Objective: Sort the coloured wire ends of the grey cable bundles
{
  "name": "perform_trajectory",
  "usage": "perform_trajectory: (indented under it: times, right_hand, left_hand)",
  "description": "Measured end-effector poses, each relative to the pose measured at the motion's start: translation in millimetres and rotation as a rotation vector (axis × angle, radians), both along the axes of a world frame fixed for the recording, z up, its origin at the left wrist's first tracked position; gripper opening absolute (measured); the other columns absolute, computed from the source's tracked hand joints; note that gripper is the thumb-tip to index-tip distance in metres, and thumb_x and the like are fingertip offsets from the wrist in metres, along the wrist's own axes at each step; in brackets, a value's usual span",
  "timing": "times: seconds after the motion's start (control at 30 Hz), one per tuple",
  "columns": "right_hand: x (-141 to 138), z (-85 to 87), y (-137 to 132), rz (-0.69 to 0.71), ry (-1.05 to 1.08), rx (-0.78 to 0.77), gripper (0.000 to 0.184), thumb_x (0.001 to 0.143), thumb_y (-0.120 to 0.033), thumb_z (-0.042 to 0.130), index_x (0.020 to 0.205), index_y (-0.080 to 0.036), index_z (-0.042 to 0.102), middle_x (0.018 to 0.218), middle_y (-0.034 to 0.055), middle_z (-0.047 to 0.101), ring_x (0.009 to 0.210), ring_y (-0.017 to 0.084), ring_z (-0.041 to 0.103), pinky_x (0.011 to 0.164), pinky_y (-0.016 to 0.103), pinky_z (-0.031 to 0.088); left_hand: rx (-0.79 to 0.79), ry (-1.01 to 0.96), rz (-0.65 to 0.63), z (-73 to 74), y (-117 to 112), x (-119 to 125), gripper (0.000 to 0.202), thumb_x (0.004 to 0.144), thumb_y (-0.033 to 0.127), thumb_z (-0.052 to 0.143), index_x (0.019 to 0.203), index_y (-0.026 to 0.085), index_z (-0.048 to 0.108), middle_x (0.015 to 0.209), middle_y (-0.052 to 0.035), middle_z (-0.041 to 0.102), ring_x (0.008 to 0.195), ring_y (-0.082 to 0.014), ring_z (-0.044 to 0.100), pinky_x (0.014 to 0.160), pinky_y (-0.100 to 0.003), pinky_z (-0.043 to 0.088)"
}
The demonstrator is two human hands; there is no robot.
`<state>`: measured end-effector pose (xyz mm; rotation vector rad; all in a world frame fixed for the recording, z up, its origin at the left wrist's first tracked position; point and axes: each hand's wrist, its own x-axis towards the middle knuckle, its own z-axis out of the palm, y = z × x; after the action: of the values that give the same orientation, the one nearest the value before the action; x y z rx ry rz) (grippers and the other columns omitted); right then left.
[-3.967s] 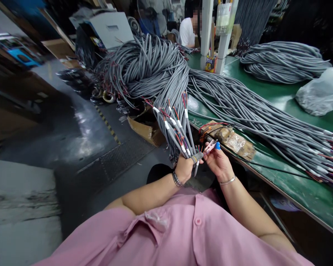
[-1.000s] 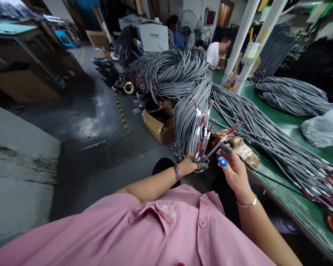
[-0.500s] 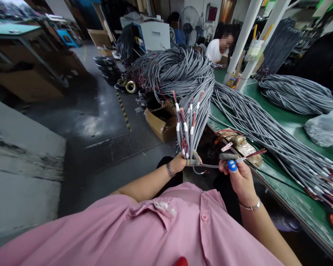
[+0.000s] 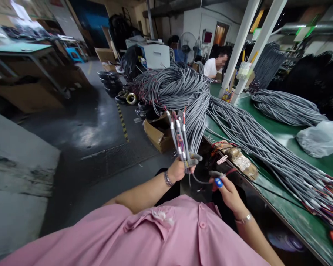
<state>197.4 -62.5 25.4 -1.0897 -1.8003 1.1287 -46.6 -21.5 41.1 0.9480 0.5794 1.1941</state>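
My left hand (image 4: 180, 169) is closed around several grey cables (image 4: 178, 135), whose stripped ends with white bands and red wires point up. Grey finger covers sit on some of its fingers. To the right, my right hand (image 4: 224, 186) pinches the end of a single grey cable (image 4: 201, 181), its red wires (image 4: 231, 171) sticking out past the fingers. A blue cover (image 4: 218, 182) is on the right thumb. That cable sags in a short curve between my two hands. Behind them hangs a thick bundle of grey cables (image 4: 195, 136) running up to a big coiled heap (image 4: 180, 87).
On the right, a green table (image 4: 285, 199) carries a long row of grey cables (image 4: 255, 142), a wooden block (image 4: 245, 164), a plastic bag (image 4: 320, 138) and another cable coil (image 4: 288, 107). A cardboard box (image 4: 157, 136) stands on the floor. One person (image 4: 211, 68) sits behind a white post (image 4: 240, 48).
The cable between my hands has gone from nearly straight to slack. My right hand has moved left, closer to my left hand, and the camera view has tilted up slightly.
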Motion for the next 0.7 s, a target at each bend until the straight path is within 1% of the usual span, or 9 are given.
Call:
perform_trajectory:
  times: [0.07, 0.1, 0.2, 0.27, 0.33, 0.43, 0.5, 0.6, 0.7]
  right_hand:
    - [-20.9, -14.5, 7.4, 0.05, 0.12, -0.1, 0.034, 0.093, -0.047, 0.052, 0.104, -0.019, 0.067, 0.078, 0.0037, 0.066, 0.065, 0.015, 0.06, 0.064, 0.029, 0.052]
    - [-29.6, -19.9, 10.4, 0.054, 0.174, -0.149, 0.034, 0.091, -0.048, 0.055, 0.102, -0.019, 0.068, 0.077, 0.0038, 0.067, 0.063, 0.015, 0.059, 0.062, 0.03, 0.052]
    - [-43.9, -29.8, 15.4, -0.064, 0.315, -0.292, 0.033, 0.084, -0.05, 0.063, 0.092, -0.018, 0.068, 0.078, 0.0041, 0.069, 0.056, 0.013, 0.055, 0.057, 0.029, 0.053]
    - [-45.5, -33.6, 15.1, -0.11, 0.343, -0.358, 0.034, 0.08, -0.052, 0.067, 0.085, -0.018, 0.067, 0.075, 0.004, 0.069, 0.053, 0.012, 0.054, 0.054, 0.029, 0.052]
    - [-44.1, -36.5, 12.9, -0.127, 0.344, -0.384, 0.036, 0.078, -0.052, 0.068, 0.082, -0.017, 0.067, 0.073, 0.0042, 0.07, 0.051, 0.012, 0.054, 0.052, 0.028, 0.052]
    - [-41.4, -38.5, 8.8, -0.143, 0.339, -0.388, 0.036, 0.077, -0.053, 0.069, 0.083, -0.017, 0.067, 0.073, 0.004, 0.07, 0.05, 0.012, 0.054, 0.05, 0.027, 0.05]
    - [-40.9, -38.0, 6.4, -0.149, 0.332, -0.395, 0.036, 0.077, -0.053, 0.069, 0.081, -0.018, 0.066, 0.071, 0.0032, 0.07, 0.049, 0.012, 0.055, 0.05, 0.027, 0.048]
    - [-42.3, -36.5, 4.1, -0.154, 0.32, -0.399, 0.035, 0.076, -0.053, 0.069, 0.078, -0.018, 0.066, 0.069, 0.0024, 0.069, 0.049, 0.012, 0.054, 0.049, 0.026, 0.046]
    - [-42.5, -36.7, 4.3, -0.136, 0.314, -0.407, 0.035, 0.076, -0.053, 0.069, 0.077, -0.018, 0.066, 0.068, 0.002, 0.068, 0.049, 0.012, 0.054, 0.049, 0.026, 0.045]
  left_hand:
    - [-0.031, 0.079, 0.053, -2.1, 0.4, 20.1, 0.041, 0.068, 0.037, 0.08, 0.097, 0.01, 0.072, 0.06, -0.0027, 0.063, 0.048, -0.0093, 0.053, 0.045, -0.021, 0.035]
    - [-0.038, 0.101, 0.07, -4.4, 0.5, 29.0, 0.043, 0.066, 0.038, 0.081, 0.097, 0.009, 0.073, 0.064, -0.0043, 0.066, 0.05, -0.0099, 0.055, 0.046, -0.022, 0.036]
    - [-0.045, 0.112, 0.068, -11.3, 1.9, 47.0, 0.045, 0.066, 0.04, 0.081, 0.1, 0.011, 0.073, 0.075, -0.0072, 0.071, 0.058, -0.0122, 0.059, 0.051, -0.023, 0.041]
    - [-0.045, 0.129, 0.083, -13.8, 3.9, 52.5, 0.044, 0.066, 0.039, 0.081, 0.099, 0.012, 0.074, 0.079, -0.0076, 0.072, 0.063, -0.0134, 0.061, 0.055, -0.025, 0.045]
    - [-0.046, 0.173, 0.111, -14.6, 6.1, 55.8, 0.04, 0.066, 0.038, 0.082, 0.095, 0.012, 0.074, 0.079, -0.007, 0.072, 0.066, -0.0138, 0.062, 0.059, -0.025, 0.047]
    - [-0.035, 0.236, 0.113, -15.3, 8.2, 60.3, 0.035, 0.066, 0.037, 0.081, 0.09, 0.012, 0.074, 0.077, -0.0063, 0.072, 0.068, -0.0152, 0.063, 0.062, -0.026, 0.049]
    - [-0.031, 0.273, 0.1, -16.8, 8.7, 63.4, 0.034, 0.067, 0.037, 0.081, 0.089, 0.012, 0.073, 0.076, -0.0058, 0.071, 0.067, -0.0156, 0.064, 0.061, -0.027, 0.05]
    - [-0.054, 0.352, 0.086, -20.8, 9.0, 66.8, 0.033, 0.067, 0.036, 0.081, 0.088, 0.012, 0.072, 0.069, -0.0033, 0.068, 0.06, -0.0138, 0.061, 0.058, -0.026, 0.049]
    - [-0.067, 0.399, 0.067, -25.0, 10.0, 67.7, 0.03, 0.067, 0.035, 0.081, 0.081, 0.012, 0.068, 0.064, -0.0013, 0.064, 0.057, -0.012, 0.058, 0.056, -0.025, 0.048]
